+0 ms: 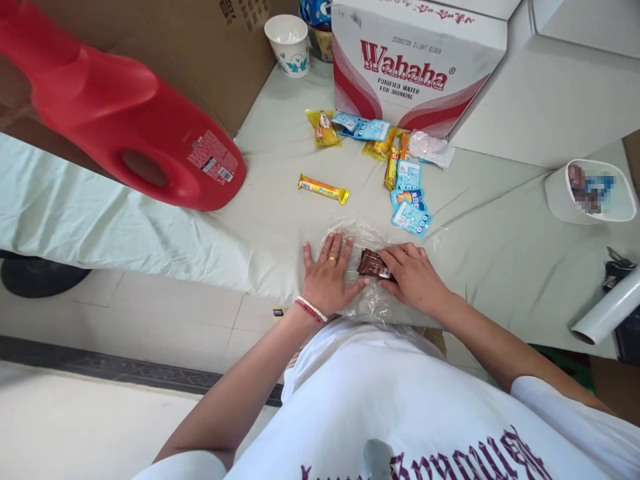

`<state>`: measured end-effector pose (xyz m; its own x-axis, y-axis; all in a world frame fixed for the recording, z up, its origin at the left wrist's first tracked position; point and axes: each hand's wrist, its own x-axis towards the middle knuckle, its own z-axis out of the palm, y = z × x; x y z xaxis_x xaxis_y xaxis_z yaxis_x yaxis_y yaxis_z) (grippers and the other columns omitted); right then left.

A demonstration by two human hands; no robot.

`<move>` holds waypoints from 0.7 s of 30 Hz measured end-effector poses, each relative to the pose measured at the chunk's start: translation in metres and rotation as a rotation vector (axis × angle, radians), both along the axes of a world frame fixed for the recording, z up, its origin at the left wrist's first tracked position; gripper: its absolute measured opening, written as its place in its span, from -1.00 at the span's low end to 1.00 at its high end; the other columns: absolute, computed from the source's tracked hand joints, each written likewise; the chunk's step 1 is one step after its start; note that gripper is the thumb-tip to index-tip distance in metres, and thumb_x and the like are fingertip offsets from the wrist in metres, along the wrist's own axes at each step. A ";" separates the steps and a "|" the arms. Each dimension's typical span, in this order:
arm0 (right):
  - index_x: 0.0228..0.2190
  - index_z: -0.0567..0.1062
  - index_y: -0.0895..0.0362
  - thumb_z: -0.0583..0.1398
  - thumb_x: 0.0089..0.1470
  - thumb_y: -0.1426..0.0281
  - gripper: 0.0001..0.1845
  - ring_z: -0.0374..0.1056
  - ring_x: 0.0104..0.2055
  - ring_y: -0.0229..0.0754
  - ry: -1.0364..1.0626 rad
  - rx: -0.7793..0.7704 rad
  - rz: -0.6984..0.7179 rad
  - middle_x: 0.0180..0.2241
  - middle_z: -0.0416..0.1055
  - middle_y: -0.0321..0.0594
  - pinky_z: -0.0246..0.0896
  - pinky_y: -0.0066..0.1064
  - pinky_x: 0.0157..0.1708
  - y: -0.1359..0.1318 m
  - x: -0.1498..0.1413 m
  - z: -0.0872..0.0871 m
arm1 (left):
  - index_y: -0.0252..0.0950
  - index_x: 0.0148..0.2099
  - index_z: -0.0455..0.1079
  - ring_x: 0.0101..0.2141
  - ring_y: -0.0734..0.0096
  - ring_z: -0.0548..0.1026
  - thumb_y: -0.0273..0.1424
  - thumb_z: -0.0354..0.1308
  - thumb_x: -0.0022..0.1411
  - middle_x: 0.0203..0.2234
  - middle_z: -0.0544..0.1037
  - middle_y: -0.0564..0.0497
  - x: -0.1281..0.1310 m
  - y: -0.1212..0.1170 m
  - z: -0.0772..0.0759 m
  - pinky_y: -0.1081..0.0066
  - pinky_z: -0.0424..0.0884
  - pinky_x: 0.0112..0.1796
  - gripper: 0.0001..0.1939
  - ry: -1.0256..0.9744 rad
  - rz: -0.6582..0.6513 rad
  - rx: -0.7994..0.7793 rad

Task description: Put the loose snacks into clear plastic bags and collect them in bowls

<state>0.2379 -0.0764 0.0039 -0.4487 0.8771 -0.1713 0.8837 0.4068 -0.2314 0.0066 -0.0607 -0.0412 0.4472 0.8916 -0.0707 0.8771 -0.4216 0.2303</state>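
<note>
A sheet or bag of clear plastic [373,303] lies near the table's front edge. My left hand [327,280] rests flat on its left part, fingers spread, holding nothing. On the plastic sits a small dark brown snack packet [373,265]; whether it is one or a small stack I cannot tell. My right hand [413,277] has its thumb and fingers around the packet's right end, which they hide. Beyond my hands lies a yellow-orange snack stick [323,189]. Light blue sachets [411,219] lie just past my right hand.
A red jug [165,127] stands at left, beside a cardboard box [200,67]. At the back are a paper cup [290,50], a Wahaha carton [415,77] and yellow-wrapped snacks [325,130]. On the right are a white tub [565,197], keys [620,263] and a white roll [610,307].
</note>
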 end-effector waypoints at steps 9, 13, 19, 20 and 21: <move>0.18 0.42 0.18 0.25 0.23 0.20 -0.44 0.15 0.12 0.20 -0.013 -0.026 -0.012 0.11 0.40 0.09 0.05 -0.07 -0.01 0.006 -0.008 0.007 | -0.24 0.53 -0.08 0.47 -0.09 -0.10 0.12 -0.11 0.39 0.49 -0.12 -0.24 -0.015 -0.003 -0.002 -0.39 -0.47 0.31 -0.15 0.031 -0.034 0.025; 0.11 0.45 0.19 0.25 0.20 0.28 -0.52 0.17 0.08 0.17 -0.023 -0.023 -0.027 0.04 0.44 0.06 0.05 -0.08 -0.03 0.005 -0.010 0.005 | -0.29 0.53 -0.07 0.46 -0.07 -0.03 0.04 -0.16 0.44 0.49 -0.07 -0.25 -0.013 -0.001 -0.001 -0.35 -0.37 0.34 -0.20 -0.009 -0.011 0.019; 0.03 0.50 0.15 0.25 0.15 0.24 -0.55 0.19 -0.01 0.14 0.100 -0.024 -0.169 -0.08 0.46 -0.01 0.11 -0.15 -0.08 0.011 0.001 0.019 | -0.30 0.52 -0.04 0.45 0.04 0.03 -0.22 -0.22 0.48 0.49 -0.06 -0.22 -0.012 0.000 -0.001 -0.29 -0.26 0.36 -0.35 -0.040 0.055 0.028; 0.02 0.51 0.15 0.25 0.16 0.23 -0.56 0.20 -0.03 0.13 0.124 -0.018 -0.194 -0.10 0.46 -0.01 0.12 -0.15 -0.07 0.011 -0.001 0.023 | -0.28 0.52 -0.03 0.45 0.03 0.02 -0.23 -0.19 0.46 0.49 -0.08 -0.21 -0.011 0.000 -0.001 -0.29 -0.25 0.35 -0.35 -0.037 0.057 0.038; 0.01 0.51 0.15 0.24 0.16 0.21 -0.58 0.20 -0.04 0.12 0.136 -0.018 -0.209 -0.12 0.46 -0.01 0.12 -0.15 -0.06 0.012 -0.006 0.026 | -0.25 0.52 -0.02 0.45 0.02 0.01 -0.23 -0.17 0.46 0.49 -0.10 -0.20 -0.010 -0.001 -0.001 -0.30 -0.24 0.35 -0.34 -0.034 0.058 0.048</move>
